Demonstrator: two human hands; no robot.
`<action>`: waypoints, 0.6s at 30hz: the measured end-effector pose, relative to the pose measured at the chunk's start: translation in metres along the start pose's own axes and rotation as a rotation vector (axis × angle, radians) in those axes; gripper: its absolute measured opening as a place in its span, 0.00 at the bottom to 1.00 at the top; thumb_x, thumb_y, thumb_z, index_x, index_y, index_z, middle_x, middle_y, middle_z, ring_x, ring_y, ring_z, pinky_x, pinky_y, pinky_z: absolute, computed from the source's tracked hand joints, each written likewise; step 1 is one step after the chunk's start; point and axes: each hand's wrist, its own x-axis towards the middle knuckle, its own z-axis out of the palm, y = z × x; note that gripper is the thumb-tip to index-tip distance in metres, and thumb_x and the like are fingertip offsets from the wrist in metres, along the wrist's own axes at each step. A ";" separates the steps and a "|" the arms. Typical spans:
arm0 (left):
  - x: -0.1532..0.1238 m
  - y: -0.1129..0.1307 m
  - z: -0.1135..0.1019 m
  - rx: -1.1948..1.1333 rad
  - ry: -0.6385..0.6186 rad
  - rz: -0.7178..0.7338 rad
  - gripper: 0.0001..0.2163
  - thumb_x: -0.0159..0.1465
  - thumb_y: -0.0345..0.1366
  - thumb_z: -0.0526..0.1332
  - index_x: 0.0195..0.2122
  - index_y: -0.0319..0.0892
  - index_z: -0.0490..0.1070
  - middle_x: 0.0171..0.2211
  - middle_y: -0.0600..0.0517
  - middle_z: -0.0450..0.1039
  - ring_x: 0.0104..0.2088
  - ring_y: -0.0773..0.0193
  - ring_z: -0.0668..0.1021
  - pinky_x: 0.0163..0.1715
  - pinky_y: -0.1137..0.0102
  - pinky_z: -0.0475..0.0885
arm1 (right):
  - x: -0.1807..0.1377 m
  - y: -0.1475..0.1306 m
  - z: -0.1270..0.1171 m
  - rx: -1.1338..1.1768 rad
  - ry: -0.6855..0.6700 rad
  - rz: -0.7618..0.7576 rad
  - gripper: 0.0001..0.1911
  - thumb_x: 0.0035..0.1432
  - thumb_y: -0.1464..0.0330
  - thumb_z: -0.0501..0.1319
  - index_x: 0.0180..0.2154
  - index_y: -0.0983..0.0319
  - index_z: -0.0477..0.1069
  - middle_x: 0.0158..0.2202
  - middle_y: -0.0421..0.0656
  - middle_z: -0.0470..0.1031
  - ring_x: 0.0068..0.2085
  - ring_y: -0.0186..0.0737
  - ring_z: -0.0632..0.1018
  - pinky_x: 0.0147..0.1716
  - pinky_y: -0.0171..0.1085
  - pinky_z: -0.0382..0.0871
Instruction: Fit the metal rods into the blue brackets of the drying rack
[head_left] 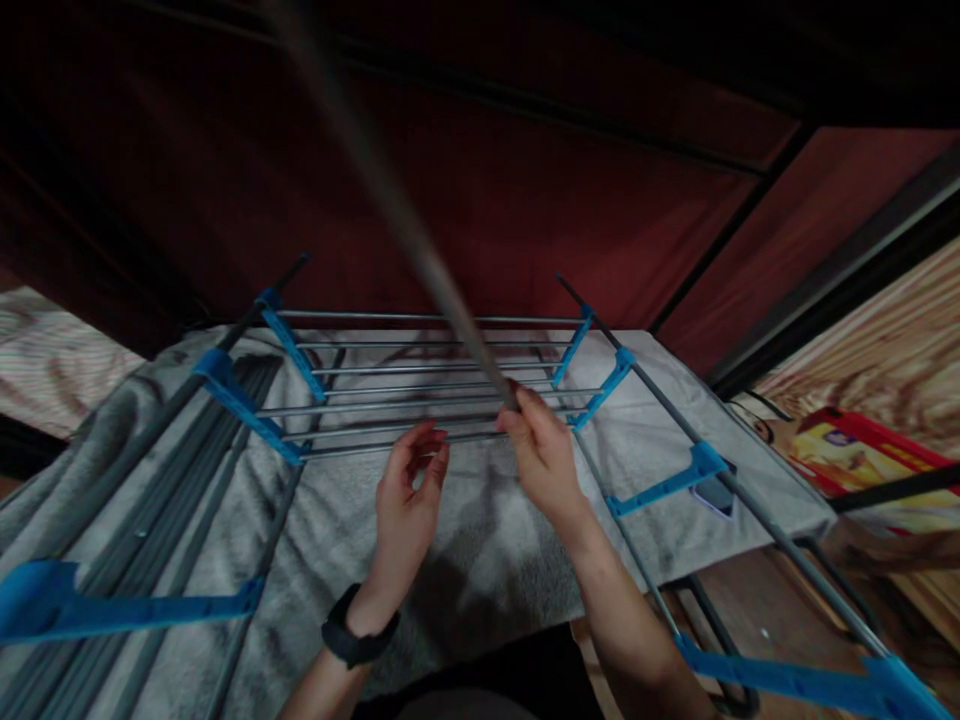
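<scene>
A long grey metal tube (424, 250) slants from the top of the view down to my right hand (544, 455), whose fingers are wrapped around its lower end. My left hand (411, 490), with a dark watch on the wrist, hovers to the left of it; the fingers are curved, the thumb stands apart, and nothing is between them. Behind both hands is a partly assembled rack frame, with several thin crossbars (450, 403) spanning between a left blue plastic bracket (251, 415) and a right blue plastic bracket (606, 388). The tube passes in front of these bars.
Several loose grey tubes (169, 510) lie along the left on a grey blanket (480, 560). More blue brackets sit nearer me on the side poles (757, 510). A phone (714, 492) lies under the right pole. A red and yellow package (862, 450) is at right.
</scene>
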 end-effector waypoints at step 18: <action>-0.024 -0.080 -0.024 -0.605 0.266 -0.752 0.08 0.61 0.29 0.78 0.33 0.42 0.79 0.36 0.50 0.86 0.36 0.61 0.87 0.46 0.63 0.85 | -0.097 0.079 0.086 -0.453 -0.734 0.016 0.20 0.77 0.69 0.62 0.66 0.53 0.77 0.53 0.46 0.86 0.54 0.48 0.84 0.57 0.46 0.79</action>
